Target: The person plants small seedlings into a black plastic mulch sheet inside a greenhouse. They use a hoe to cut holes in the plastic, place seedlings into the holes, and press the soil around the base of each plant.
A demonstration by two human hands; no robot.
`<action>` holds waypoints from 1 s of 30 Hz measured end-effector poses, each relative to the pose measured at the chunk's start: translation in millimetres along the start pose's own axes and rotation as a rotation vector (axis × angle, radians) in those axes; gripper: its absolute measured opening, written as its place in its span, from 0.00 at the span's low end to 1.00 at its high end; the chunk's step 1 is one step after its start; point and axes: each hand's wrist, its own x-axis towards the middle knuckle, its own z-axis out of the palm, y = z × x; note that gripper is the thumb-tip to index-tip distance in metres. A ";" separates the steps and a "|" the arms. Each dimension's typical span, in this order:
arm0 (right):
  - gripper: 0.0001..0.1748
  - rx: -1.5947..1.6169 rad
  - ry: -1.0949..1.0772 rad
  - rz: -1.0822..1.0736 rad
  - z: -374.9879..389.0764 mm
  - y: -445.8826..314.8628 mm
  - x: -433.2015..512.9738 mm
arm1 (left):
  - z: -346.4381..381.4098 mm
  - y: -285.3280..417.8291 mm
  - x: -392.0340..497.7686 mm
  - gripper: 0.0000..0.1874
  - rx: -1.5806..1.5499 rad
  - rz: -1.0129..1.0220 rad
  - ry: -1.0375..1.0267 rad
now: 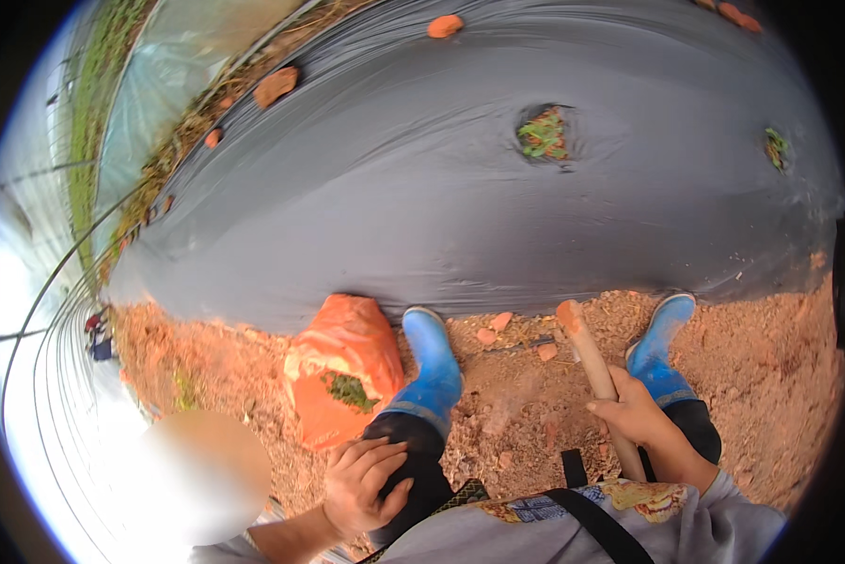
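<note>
My right hand (628,409) is wrapped round a thick wooden stick (593,356), whose far end is smeared with reddish soil; its near end runs down by my shirt. My left hand (368,479) lies over my dark trouser leg at the knee, holding nothing, its fingers slightly bent. Beside my left blue rubber boot (433,352) stands an orange plastic bag (348,328) with green leafy matter showing at its opening. Black plastic mulch film (394,211) covers the bed before me. Green plants show in two holes, one leafy plant (543,134) near the middle and another (775,149) at the right.
Reddish clods (276,87) lie along the film's far edge. Bare red soil (768,374) and small stones are around my boots. Curved tunnel hoops and clear plastic sheeting (151,84) rise at the left, where a distant person (100,338) is seen.
</note>
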 end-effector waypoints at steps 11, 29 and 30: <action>0.17 -0.075 0.108 0.154 18.3 100.4 6.9 | 52.4 35.0 -63.1 0.06 -0.140 -0.048 0.118; 0.15 -0.946 0.006 -0.131 -43.4 -98.1 -216.6 | 33.0 196.0 -89.3 0.28 -0.877 -0.403 0.000; 0.17 -0.936 0.016 -0.106 -40.1 -112.4 -233.5 | 23.6 206.2 -87.9 0.30 -1.077 -0.471 0.079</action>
